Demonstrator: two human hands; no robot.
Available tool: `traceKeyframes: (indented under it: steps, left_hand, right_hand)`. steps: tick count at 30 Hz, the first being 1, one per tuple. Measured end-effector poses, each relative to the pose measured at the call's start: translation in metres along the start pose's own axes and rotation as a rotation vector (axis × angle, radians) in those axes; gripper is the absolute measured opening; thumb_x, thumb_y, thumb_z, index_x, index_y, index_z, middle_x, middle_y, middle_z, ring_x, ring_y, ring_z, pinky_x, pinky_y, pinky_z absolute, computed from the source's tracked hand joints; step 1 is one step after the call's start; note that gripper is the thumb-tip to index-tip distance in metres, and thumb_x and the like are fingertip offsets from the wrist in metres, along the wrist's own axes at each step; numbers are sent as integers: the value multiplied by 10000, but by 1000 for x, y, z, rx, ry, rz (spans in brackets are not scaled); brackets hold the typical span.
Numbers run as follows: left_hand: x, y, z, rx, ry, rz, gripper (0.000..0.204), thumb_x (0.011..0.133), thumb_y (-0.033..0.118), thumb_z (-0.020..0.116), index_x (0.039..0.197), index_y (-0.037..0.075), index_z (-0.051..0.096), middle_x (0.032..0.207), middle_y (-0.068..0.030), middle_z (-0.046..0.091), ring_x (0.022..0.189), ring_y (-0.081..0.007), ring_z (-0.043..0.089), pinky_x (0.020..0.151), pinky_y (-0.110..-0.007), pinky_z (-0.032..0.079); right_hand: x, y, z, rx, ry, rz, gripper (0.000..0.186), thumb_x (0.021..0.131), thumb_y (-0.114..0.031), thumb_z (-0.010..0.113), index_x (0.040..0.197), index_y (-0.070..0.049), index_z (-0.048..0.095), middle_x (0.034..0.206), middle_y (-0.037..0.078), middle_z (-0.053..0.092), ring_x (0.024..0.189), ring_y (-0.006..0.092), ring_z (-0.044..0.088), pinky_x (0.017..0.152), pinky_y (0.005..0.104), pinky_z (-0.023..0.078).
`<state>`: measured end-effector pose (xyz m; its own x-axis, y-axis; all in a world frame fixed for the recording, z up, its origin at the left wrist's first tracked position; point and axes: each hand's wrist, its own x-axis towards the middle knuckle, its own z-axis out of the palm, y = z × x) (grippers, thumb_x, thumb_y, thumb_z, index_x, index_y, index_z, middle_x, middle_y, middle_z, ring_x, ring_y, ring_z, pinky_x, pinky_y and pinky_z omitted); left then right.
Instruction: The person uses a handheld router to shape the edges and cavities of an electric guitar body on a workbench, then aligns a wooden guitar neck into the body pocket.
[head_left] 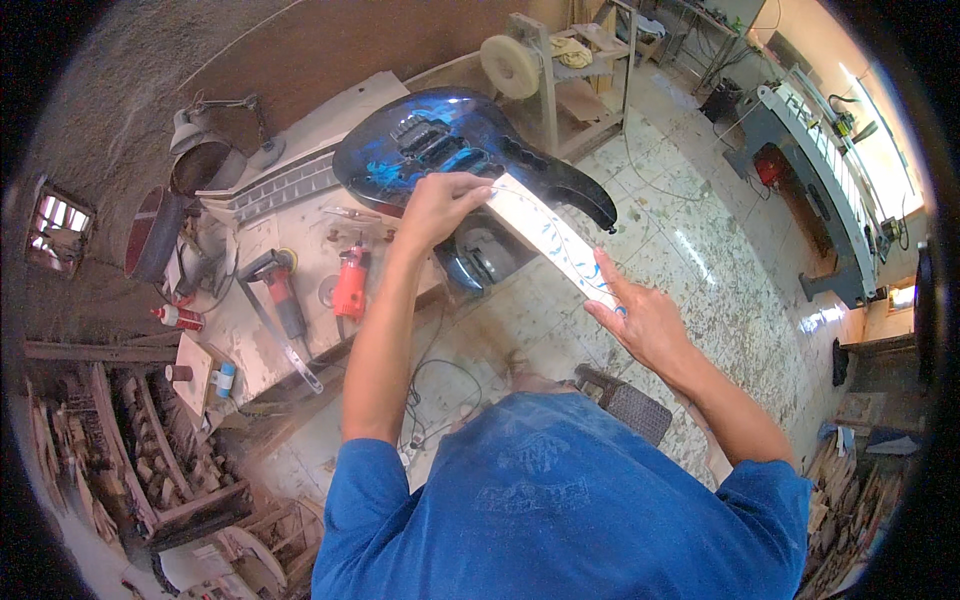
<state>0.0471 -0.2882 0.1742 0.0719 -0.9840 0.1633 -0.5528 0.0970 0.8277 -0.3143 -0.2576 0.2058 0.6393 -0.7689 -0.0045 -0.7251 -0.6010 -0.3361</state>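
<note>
Between my hands is a long flat white strip [553, 238] with blue curling marks along its surface; its exact kind I cannot make out. My left hand [446, 207] grips its far left end with the fingers closed. At its near right end, my right hand [641, 312] pinches the strip between thumb and fingers. Just beyond it lies a glossy dark blue and black electric guitar body [375, 150] with lighter blue patterns. The strip overlaps the body's near edge in view; whether they touch, I cannot tell. A second dark glossy curved piece [478, 268] shows beneath, partly hidden.
On the workbench [245, 350] at left lie a red power tool [350, 283], an angle grinder [285, 300], a red-and-white bottle [180, 318] and a desk lamp [190, 130]. A stool [637, 412] stands near my right forearm. Cables [440, 385] cross the floor; a grey machine [815, 190] is far right.
</note>
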Motion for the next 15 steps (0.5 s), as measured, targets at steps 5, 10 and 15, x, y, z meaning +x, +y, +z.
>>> traceKeyframes:
  steps: [5,10,15]
  left_hand:
    - [7,-1,-4,52,-51,34,349,993,311,744,1209,43,803,1050,-115,820,919,-176,738,865,-343,556]
    - [18,7,-9,62,-115,-50,330,941,272,764,1166,36,809,1043,-157,817,983,-249,788,882,-366,579]
    - [29,30,-4,239,-94,-148,353,902,301,808,1153,54,817,1012,-169,816,933,-280,793,869,-388,590]
  right_hand:
    - [-1,6,7,-18,-2,21,801,1026,-548,636,1691,-226,327,856,233,727,741,448,728,668,548,581]
    - [3,4,-3,-1,-66,60,801,1017,-498,672,1687,-227,327,934,243,739,790,463,721,720,528,581]
    - [3,-2,-16,35,-147,32,865,1007,-514,676,1695,-156,292,813,245,669,669,456,674,624,546,558]
